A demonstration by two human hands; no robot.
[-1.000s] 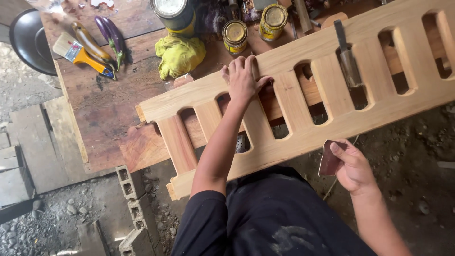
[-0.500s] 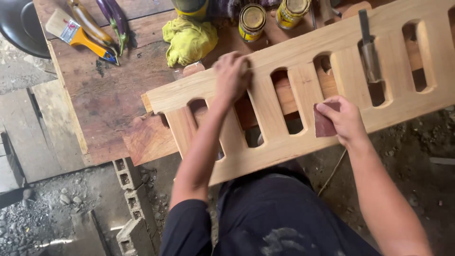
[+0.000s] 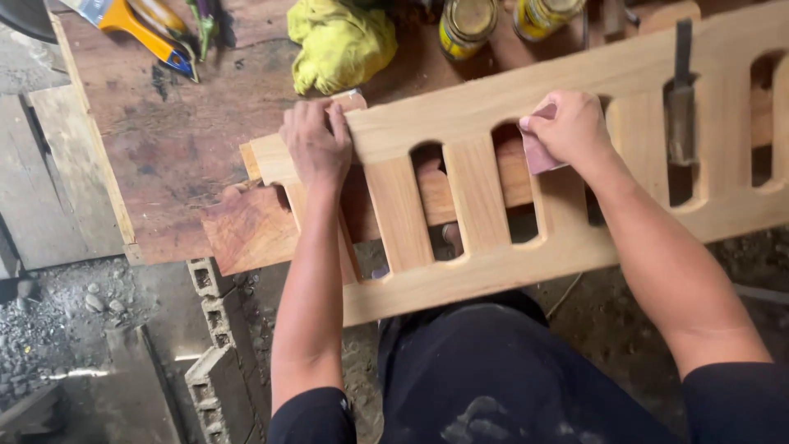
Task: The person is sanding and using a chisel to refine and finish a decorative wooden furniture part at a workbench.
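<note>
Lying across a stained plank counter over rubble floor, the slatted wooden panel has shifted; left hand, flat and open, moved to its end, right hand now pinches sandpaper against a slat

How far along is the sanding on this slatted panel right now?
Done: the slatted wooden panel lies across the workbench, cut and assembled, bare wood. In hand: the left hand presses its end down while the right hand holds sandpaper against a slot near the top rail. Left: how many slats are sanded cannot be told.
</note>
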